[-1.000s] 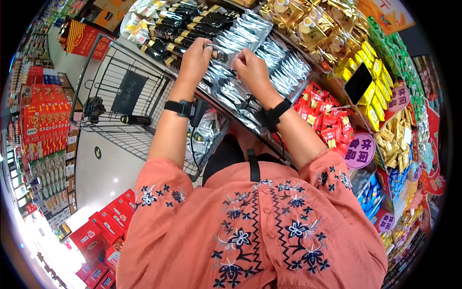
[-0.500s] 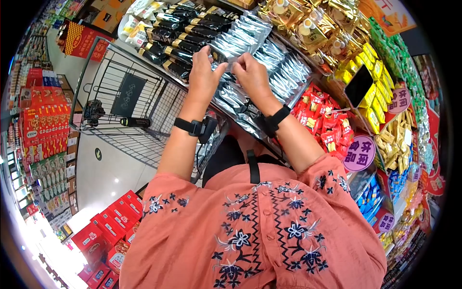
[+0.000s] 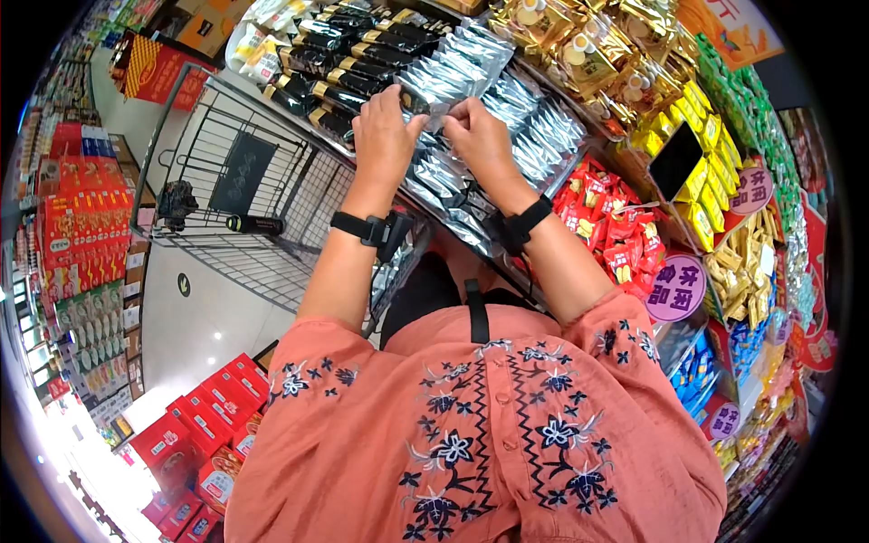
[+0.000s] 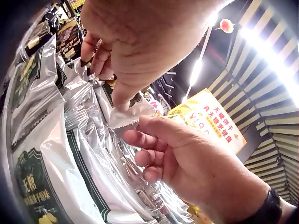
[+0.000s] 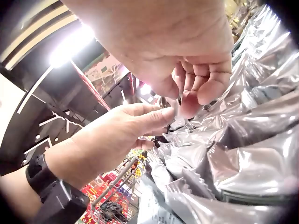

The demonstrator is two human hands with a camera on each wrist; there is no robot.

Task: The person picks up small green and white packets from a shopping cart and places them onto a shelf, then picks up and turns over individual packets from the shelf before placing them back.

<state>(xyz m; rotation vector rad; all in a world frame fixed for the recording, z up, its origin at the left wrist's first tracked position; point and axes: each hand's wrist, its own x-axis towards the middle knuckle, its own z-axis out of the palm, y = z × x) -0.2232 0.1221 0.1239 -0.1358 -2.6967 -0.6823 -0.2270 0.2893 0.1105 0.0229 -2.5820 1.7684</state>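
Between my hands is a small silver snack packet (image 4: 128,116) with a dark label and a crimped edge, held over a bin of similar silver packets (image 3: 543,131). My left hand (image 3: 384,140) holds it on the left, thumb on its near face and fingers reaching behind. On the other side, my right hand (image 3: 481,145) pinches its crimped edge between thumb and forefinger, the other fingers curled. The left wrist view shows the right hand (image 4: 187,163) at that edge, close to the left thumb. In the right wrist view, the hands largely hide the packet.
A wire shopping cart (image 3: 258,258) containing a dark bottle (image 3: 254,224) stands at left. Black packets (image 3: 348,72) lie left of the silver ones. Gold packets (image 3: 593,54), red packets (image 3: 606,213) and a dark screen (image 3: 675,161) are at right. Red boxes (image 3: 195,421) stand lower left.
My left hand has turned and drawn back slightly toward my body, its thumb now pointing toward the right hand. The right hand stays at the packet with little movement.
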